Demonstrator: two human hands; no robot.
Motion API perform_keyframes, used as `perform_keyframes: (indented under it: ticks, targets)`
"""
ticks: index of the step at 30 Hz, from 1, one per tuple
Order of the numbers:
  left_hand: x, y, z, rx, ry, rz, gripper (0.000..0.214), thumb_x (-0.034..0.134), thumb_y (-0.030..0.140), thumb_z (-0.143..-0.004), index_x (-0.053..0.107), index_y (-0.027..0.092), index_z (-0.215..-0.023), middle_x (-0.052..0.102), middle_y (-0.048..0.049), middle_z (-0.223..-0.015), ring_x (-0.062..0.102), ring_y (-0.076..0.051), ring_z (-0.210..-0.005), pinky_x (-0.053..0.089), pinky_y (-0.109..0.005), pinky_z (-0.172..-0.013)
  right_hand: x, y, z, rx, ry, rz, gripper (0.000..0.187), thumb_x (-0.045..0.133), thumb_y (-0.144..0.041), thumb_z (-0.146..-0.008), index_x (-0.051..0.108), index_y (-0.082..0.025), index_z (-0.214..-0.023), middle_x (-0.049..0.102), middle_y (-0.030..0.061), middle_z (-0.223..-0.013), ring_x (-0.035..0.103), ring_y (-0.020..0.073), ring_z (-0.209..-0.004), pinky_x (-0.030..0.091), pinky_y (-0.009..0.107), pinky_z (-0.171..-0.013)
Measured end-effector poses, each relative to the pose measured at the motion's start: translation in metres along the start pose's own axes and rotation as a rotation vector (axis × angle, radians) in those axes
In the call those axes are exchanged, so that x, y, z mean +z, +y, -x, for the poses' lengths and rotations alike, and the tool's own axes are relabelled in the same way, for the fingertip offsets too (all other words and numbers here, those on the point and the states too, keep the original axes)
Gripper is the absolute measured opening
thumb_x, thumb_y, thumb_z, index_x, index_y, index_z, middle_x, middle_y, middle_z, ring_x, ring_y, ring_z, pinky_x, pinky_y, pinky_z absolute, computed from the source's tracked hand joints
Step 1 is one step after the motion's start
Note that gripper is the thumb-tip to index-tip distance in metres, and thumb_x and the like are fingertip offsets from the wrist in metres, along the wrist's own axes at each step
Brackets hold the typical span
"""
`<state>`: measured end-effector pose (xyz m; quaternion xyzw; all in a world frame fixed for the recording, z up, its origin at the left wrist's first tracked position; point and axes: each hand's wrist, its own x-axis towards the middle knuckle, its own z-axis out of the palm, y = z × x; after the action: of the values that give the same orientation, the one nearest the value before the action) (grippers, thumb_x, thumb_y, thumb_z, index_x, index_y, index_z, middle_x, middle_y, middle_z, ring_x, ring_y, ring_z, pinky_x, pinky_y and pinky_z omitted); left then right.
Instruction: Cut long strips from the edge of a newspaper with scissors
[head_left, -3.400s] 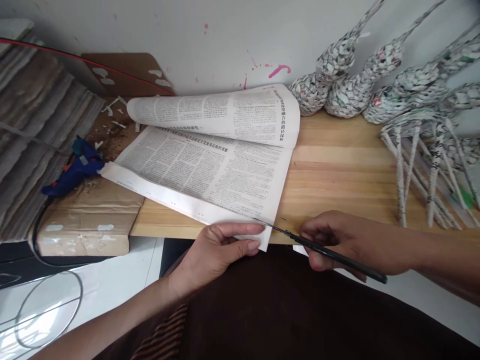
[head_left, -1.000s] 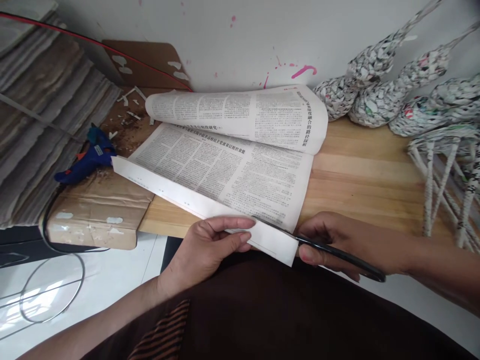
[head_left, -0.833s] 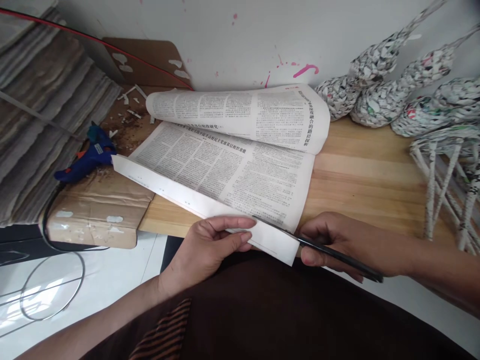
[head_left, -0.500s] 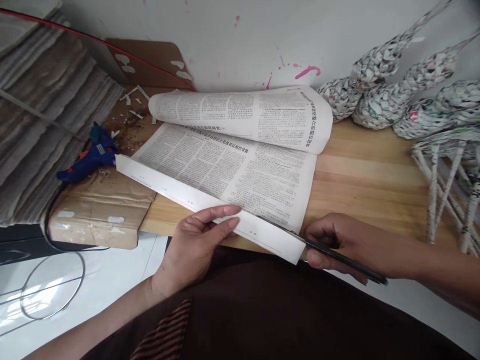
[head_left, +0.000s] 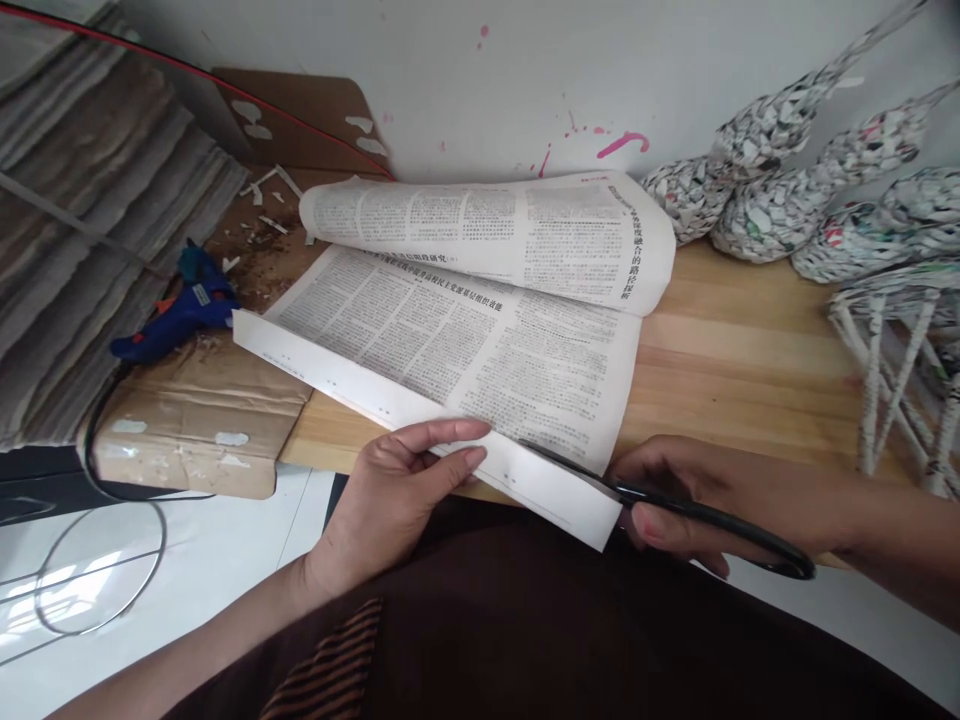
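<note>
A newspaper (head_left: 450, 330) lies across the table's front, its far part curled over and its near margin folded up into a white strip. My left hand (head_left: 409, 490) pinches this folded edge between thumb and fingers, right of its middle. My right hand (head_left: 675, 500) holds black-handled scissors (head_left: 720, 520) at the strip's right end. The dark blade runs along the fold, pointing left towards my left fingers; its tip lies partly hidden by the paper.
At left, a blue glue gun (head_left: 180, 320) rests on stained cardboard (head_left: 217, 410) beside a tall stack of newspapers (head_left: 90, 240). Woven paper pieces (head_left: 780, 200) stand at the back right, above a frame of paper rods (head_left: 892, 370). A wall (head_left: 525, 90) closes the back.
The scissors' handle has turned, with a loop now showing more openly and reaching further right. My right hand and the strip's right end have shifted slightly down. My left hand keeps its pinch.
</note>
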<state>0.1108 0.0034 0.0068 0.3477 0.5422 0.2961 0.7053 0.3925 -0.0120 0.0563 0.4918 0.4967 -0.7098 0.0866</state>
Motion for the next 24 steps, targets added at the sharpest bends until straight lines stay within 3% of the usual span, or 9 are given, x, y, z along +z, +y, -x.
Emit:
perform_keyframes:
  ticks: [7, 13, 15, 18, 24]
  targets:
    - [0.003, 0.005, 0.001, -0.006, -0.021, -0.001, 0.031, 0.085, 0.029, -0.068, 0.077, 0.020, -0.097, 0.076, -0.0011, -0.073, 0.069, -0.011, -0.062, 0.057, -0.021, -0.064, 0.007, -0.015, 0.006, -0.020, 0.010, -0.004, 0.066, 0.054, -0.078, -0.080, 0.065, -0.015, -0.095, 0.059, 0.0039, -0.078, 0.061, 0.0157, -0.064, 0.053, 0.028, -0.060]
    - [0.001, 0.006, 0.003, -0.041, -0.040, -0.014, 0.033, 0.085, 0.030, -0.069, 0.077, 0.020, -0.098, 0.077, -0.0030, -0.074, 0.071, -0.013, -0.064, 0.057, -0.021, -0.065, 0.012, -0.030, 0.003, 0.073, 0.050, -0.001, 0.064, 0.052, -0.079, -0.081, 0.066, -0.017, -0.080, 0.059, 0.0027, -0.067, 0.061, 0.0165, -0.062, 0.051, 0.028, -0.060]
    - [0.000, 0.006, 0.002, -0.033, -0.029, -0.025, 0.033, 0.084, 0.031, -0.069, 0.076, 0.020, -0.100, 0.077, -0.0031, -0.075, 0.071, -0.013, -0.065, 0.057, -0.021, -0.066, 0.011, -0.030, 0.004, 0.073, 0.033, 0.008, 0.062, 0.055, -0.078, -0.079, 0.066, -0.017, -0.082, 0.060, 0.0024, -0.070, 0.062, 0.0166, -0.063, 0.052, 0.029, -0.061]
    - [-0.001, 0.006, 0.001, -0.020, -0.024, -0.059, 0.035, 0.084, 0.032, -0.070, 0.076, 0.020, -0.102, 0.077, -0.0033, -0.076, 0.072, -0.015, -0.066, 0.058, -0.023, -0.066, 0.009, -0.029, 0.012, 0.153, 0.063, 0.058, 0.059, 0.059, -0.076, -0.078, 0.066, -0.018, -0.091, 0.064, 0.0038, -0.076, 0.066, 0.0194, -0.068, 0.053, 0.030, -0.064]
    - [-0.003, 0.006, -0.001, -0.024, -0.035, -0.085, 0.038, 0.084, 0.033, -0.069, 0.075, 0.019, -0.103, 0.077, -0.0033, -0.074, 0.072, -0.016, -0.065, 0.058, -0.025, -0.063, 0.014, -0.036, 0.032, 0.302, 0.115, 0.084, 0.057, 0.062, -0.075, -0.075, 0.063, -0.020, -0.088, 0.069, 0.0036, -0.074, 0.069, 0.0204, -0.068, 0.052, 0.029, -0.060]
